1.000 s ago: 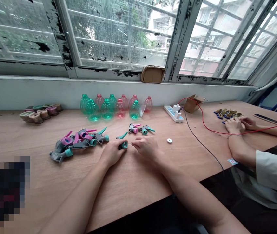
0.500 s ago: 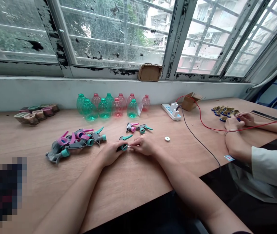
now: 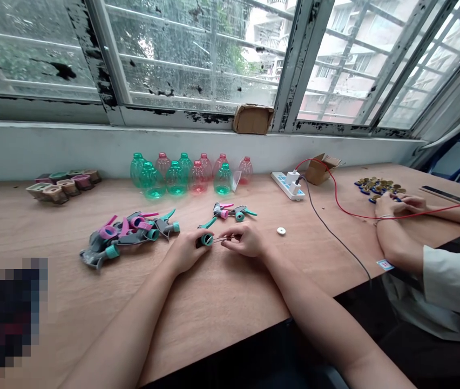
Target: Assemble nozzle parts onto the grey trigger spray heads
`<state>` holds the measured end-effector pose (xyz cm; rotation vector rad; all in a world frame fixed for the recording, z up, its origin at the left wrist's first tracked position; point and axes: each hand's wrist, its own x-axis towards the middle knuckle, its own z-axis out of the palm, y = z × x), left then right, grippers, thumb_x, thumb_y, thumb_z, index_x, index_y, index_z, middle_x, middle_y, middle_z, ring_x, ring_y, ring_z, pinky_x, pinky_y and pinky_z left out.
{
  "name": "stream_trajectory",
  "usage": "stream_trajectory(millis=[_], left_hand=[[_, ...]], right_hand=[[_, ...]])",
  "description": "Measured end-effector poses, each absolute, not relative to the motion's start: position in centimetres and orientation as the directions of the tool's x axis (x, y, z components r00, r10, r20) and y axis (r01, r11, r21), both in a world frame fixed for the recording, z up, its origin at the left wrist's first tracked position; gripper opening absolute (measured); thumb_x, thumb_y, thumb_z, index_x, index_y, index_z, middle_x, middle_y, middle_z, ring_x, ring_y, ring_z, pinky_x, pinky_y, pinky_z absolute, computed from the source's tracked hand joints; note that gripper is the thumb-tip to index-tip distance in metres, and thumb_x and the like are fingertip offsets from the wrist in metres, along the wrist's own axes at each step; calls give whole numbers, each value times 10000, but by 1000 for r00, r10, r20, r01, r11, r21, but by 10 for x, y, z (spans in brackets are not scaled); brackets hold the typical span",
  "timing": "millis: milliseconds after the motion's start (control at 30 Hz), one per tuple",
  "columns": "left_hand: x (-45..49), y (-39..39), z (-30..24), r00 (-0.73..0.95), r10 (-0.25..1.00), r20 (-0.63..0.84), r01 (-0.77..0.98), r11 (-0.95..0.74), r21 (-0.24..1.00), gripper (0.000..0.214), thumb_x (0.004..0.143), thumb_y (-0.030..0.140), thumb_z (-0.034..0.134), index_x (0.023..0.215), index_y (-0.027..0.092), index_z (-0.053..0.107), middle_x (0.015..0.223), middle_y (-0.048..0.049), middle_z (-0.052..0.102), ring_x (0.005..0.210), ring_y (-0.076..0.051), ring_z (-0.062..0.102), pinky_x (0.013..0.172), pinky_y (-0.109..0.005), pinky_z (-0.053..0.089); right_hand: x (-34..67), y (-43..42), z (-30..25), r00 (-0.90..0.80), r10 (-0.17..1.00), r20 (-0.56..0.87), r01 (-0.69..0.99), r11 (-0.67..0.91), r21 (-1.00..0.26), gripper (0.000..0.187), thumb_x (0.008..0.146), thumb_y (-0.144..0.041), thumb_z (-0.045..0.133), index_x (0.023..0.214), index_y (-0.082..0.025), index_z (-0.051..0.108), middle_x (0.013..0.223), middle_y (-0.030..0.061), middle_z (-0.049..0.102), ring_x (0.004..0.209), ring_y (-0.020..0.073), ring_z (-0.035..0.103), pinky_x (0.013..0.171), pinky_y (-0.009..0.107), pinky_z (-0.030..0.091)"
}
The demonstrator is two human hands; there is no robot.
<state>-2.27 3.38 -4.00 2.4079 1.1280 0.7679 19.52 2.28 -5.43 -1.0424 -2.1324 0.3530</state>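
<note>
My left hand (image 3: 185, 251) is closed around a spray trigger head (image 3: 207, 240) with a teal collar and teal lever, its collar opening facing right. Pinched in my right hand (image 3: 248, 240) is a thin two-pronged tool that looks like tweezers (image 3: 218, 239); its tips reach toward the collar, and I cannot tell whether they touch it. Just beyond my hands lie a pink trigger head (image 3: 223, 211) and a teal trigger head (image 3: 239, 214). To the left is a pile of grey trigger heads (image 3: 133, 232) with pink and teal parts.
Green and pink clear bottles (image 3: 176, 181) stand along the wall. A white power strip (image 3: 286, 188), red cable (image 3: 341, 208) and small white disc (image 3: 281, 231) are to the right. There a co-worker's hands (image 3: 394, 208) work beside small gold-and-blue pieces (image 3: 376, 186). Several small containers (image 3: 68, 188) sit far left.
My right hand has drawn slightly right, away from the collar, and more of the tweezers shows. My left hand keeps its hold on the trigger head. The whole view has shifted a little.
</note>
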Motion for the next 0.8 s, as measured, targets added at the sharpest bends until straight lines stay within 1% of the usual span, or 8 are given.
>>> stream_trajectory(millis=[100, 267, 400, 533, 700, 800], left_hand=[[-23, 35, -41, 540, 780, 317, 576, -617, 536, 289, 769, 270, 571, 1033, 222, 678, 1008, -29, 716, 894, -202, 651, 833, -285, 489], [-24, 34, -43, 534, 779, 329, 590, -622, 515, 307, 774, 275, 565, 1055, 225, 676, 995, -30, 718, 873, -202, 652, 792, -280, 490], [-24, 34, -44, 529, 786, 322, 603, -614, 509, 323, 778, 296, 564, 1072, 224, 676, 1002, -38, 718, 881, -209, 655, 794, -284, 494], [-24, 34, -45, 547, 772, 323, 593, -630, 502, 313, 785, 303, 556, 1066, 236, 675, 1052, -39, 708, 949, -217, 646, 811, -287, 493], [-25, 34, -45, 547, 776, 316, 603, -626, 494, 304, 784, 287, 557, 1060, 242, 675, 1039, -31, 713, 951, -221, 650, 823, -290, 493], [-26, 34, -44, 547, 775, 317, 607, -627, 488, 308, 783, 270, 556, 1068, 248, 667, 1024, -30, 714, 929, -219, 653, 805, -288, 492]], right_hand=[[194, 23, -55, -433, 744, 509, 569, 664, -486, 225, 811, -282, 635, 1005, -208, 721, 730, 5, 686, 586, 91, 531, 583, 196, 375], [198, 23, -52, -413, 731, 543, 611, 664, -430, 216, 837, -286, 609, 1005, -224, 730, 759, 10, 697, 592, 96, 534, 597, 211, 363], [201, 23, -51, -409, 746, 525, 659, 640, -395, 205, 844, -305, 609, 979, -224, 740, 760, 13, 698, 586, 97, 541, 605, 218, 362], [200, 24, -51, -465, 731, 499, 639, 667, -383, 204, 855, -298, 601, 991, -232, 737, 799, 24, 696, 622, 105, 557, 603, 215, 364], [200, 26, -50, -534, 707, 463, 607, 702, -371, 218, 888, -310, 563, 856, -204, 751, 712, 29, 667, 605, 104, 535, 576, 218, 342], [205, 27, -46, -477, 735, 482, 627, 669, -399, 254, 887, -320, 559, 778, -184, 744, 650, 20, 643, 578, 101, 508, 564, 218, 333]])
